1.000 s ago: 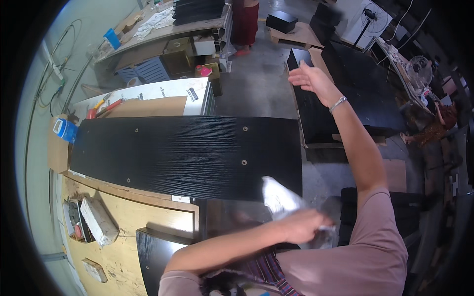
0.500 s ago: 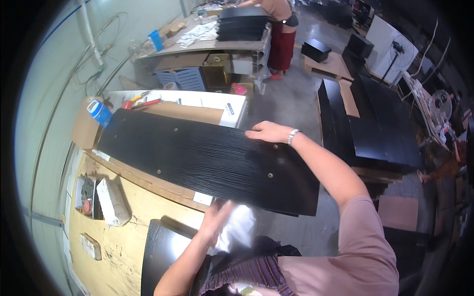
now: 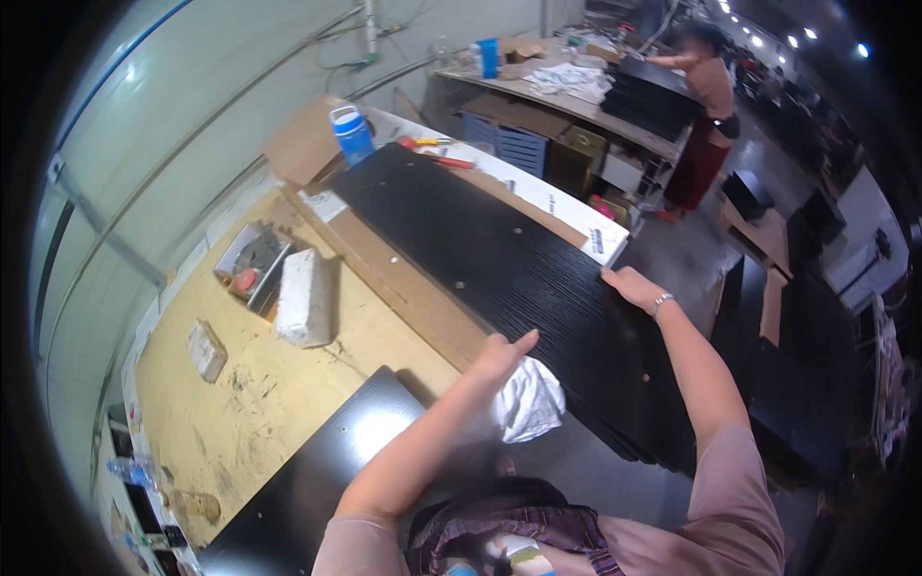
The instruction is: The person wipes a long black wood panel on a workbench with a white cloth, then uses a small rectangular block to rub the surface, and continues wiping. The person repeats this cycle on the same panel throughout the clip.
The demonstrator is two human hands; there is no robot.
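A long black wood-grained board (image 3: 461, 235) with small round fittings in its face runs from the far left toward the near right, on top of other black boards. On its far edge my right hand (image 3: 634, 288) is closed, thumb over the top and fingers hidden beyond. My left hand (image 3: 501, 361) is at the near edge, closed on a bunched white cloth (image 3: 530, 401) that hangs below it. Its thumb points out over the board; the other fingers are partly hidden. Another black board (image 3: 336, 451) lies nearer, on the yellowish table.
On the stained table (image 3: 240, 413) stand a white block (image 3: 305, 300), a smaller block (image 3: 206, 351) and an open box of oddments (image 3: 254, 257). A blue bottle (image 3: 351, 136) and red-handled tools (image 3: 451, 162) lie beyond. Another person (image 3: 709, 96) works at the far bench.
The view has swung, so everything appears shifted and turned. My left hand has come up with the white cloth to the board's near edge; my right hand stays on the far edge.
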